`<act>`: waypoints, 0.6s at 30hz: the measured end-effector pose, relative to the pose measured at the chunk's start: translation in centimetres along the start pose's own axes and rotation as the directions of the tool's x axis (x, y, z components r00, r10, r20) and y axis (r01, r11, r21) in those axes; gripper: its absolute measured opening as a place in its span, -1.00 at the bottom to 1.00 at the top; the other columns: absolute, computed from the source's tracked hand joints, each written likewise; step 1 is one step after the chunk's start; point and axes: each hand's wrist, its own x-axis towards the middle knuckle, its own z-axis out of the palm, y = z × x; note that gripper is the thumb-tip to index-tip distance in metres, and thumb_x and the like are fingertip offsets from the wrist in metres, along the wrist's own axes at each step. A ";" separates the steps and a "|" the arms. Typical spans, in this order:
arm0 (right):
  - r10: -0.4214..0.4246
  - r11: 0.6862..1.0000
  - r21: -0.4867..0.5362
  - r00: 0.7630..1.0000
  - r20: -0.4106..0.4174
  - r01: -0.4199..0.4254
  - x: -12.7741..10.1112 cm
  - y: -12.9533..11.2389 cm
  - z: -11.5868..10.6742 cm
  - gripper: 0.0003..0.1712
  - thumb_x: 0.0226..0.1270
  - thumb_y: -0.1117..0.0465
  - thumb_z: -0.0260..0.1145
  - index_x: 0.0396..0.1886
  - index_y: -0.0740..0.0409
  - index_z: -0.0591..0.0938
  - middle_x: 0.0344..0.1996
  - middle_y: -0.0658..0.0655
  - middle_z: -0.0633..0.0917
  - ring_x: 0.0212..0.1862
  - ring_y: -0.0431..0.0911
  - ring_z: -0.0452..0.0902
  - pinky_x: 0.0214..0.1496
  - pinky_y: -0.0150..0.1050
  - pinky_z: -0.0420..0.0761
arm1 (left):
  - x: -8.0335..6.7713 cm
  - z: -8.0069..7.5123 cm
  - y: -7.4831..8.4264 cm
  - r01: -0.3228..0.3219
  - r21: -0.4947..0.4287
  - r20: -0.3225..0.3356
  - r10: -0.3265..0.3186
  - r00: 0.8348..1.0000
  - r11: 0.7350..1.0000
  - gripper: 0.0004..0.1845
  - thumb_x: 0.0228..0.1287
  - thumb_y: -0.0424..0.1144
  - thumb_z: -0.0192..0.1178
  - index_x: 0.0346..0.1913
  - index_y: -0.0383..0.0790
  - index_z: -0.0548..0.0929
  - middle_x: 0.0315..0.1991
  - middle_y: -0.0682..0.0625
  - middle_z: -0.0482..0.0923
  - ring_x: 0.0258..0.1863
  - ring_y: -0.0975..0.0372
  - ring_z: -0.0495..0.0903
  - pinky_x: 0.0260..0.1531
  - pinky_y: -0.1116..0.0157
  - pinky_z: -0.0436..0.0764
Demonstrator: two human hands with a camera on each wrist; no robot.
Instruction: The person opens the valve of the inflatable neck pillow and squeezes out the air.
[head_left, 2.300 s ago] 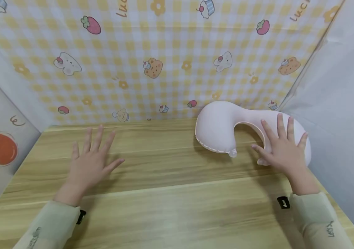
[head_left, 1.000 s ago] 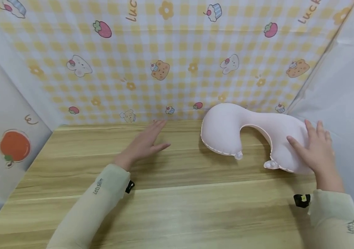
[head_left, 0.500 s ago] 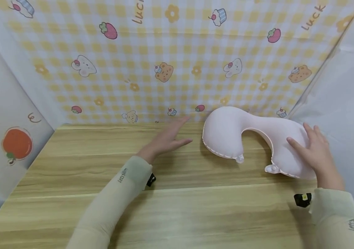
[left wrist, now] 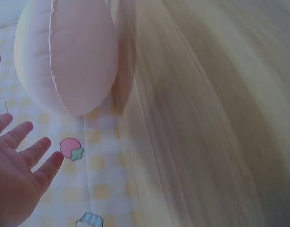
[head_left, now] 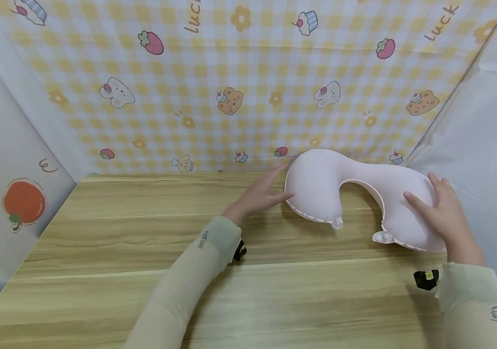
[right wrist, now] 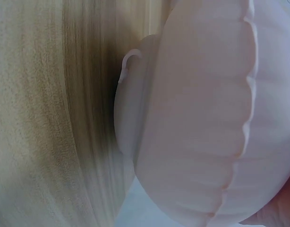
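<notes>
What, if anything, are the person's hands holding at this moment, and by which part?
Nothing is gripped. The right hand rests with straight fingers on the right lobe of the pink inflatable neck pillow; the left hand reaches its left lobe, fingers open.

- A small staged booth, set up indoors rather than a lived-in room.
- A wooden table (head_left: 100,271) fills the floor of the view.
- A yellow checked cloth (head_left: 248,87) with printed bears, strawberries and cupcakes hangs as the back wall.
- Plain white sheets (head_left: 484,126) close both sides; the left one bears an orange print (head_left: 23,202).
</notes>
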 end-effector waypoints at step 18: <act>0.026 1.000 0.002 0.999 0.025 -0.026 0.3 0.9 0.0 0.11 0.39 -0.22 0.18 0.61 0.19 -0.20 0.51 0.59 -0.18 0.47 0.59 -0.24 0.33 0.58 -0.06 | 1.7 2.3 -0.4 0.083 -0.046 0.042 -0.081 0.996 0.995 -0.11 0.33 0.08 0.27 0.58 -0.04 0.07 0.63 -0.05 -0.08 0.61 0.08 -0.04 0.52 -0.04 0.12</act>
